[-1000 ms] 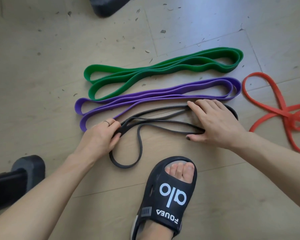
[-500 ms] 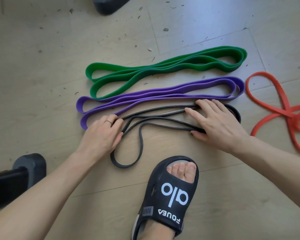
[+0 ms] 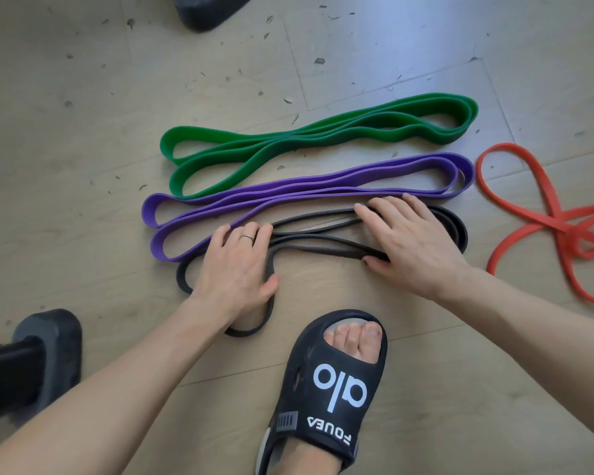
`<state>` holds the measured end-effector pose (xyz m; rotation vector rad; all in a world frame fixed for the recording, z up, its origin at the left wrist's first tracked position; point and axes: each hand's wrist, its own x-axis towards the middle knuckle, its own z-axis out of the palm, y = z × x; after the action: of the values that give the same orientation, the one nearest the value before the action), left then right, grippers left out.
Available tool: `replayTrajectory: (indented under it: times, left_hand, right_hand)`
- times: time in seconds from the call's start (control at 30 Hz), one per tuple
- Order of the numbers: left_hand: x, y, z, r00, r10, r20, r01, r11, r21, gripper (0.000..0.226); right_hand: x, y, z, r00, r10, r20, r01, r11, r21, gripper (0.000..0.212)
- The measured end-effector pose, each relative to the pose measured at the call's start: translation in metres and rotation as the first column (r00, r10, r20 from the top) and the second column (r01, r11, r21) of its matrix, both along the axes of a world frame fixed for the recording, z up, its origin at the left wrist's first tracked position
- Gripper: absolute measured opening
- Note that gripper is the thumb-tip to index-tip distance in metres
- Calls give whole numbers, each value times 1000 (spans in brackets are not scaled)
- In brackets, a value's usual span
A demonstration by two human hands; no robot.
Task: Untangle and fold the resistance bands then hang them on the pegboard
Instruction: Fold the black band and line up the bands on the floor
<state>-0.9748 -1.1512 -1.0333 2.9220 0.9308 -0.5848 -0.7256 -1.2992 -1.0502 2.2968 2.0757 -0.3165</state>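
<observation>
Head view, looking down at a pale wood-plank floor (image 3: 83, 138) strewn with small dark flecks. Four resistance bands lie on it. The green band (image 3: 323, 135), widest of the set, is folded into a long flat bundle at the far side, its loops fanning apart at the left end. Just nearer, and parallel to it, the purple band (image 3: 306, 193) is folded the same way; the two touch or nearly touch near the green band's left loops. The red band (image 3: 528, 221) lies unfolded at the right edge, well apart from the hands, its strands crossing in a loose tangle. The thin black band (image 3: 323, 234) lies nearest the person, just beside the purple band, gathered into several strands, with one slack loop trailing toward the near side under the left wrist.

Both hands lie flat on the black band, fingers extended, grasping nothing. The left hand (image 3: 235, 265), with a ring (image 3: 247, 237) on one finger, presses the band's left portion; its fingertips reach the purple band's edge. The right hand (image 3: 412, 241) presses the right portion, its thumb on the nearest strand.

A foot in a black open-toe slide sandal (image 3: 326, 399), printed in white lettering, stands on the floor just near of the black band. A black equipment foot (image 3: 48, 347) sits at lower left; another dark object (image 3: 210, 8) is cut off by the top edge.
</observation>
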Motion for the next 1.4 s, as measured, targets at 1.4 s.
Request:
replayTrajectory:
  times: [1.4]
  left_hand:
    - [-80,41,-8,995,-102,-8,100,988,-116,50]
  right_hand:
    - [25,15,-10,989,139,40,-142,988,66,25]
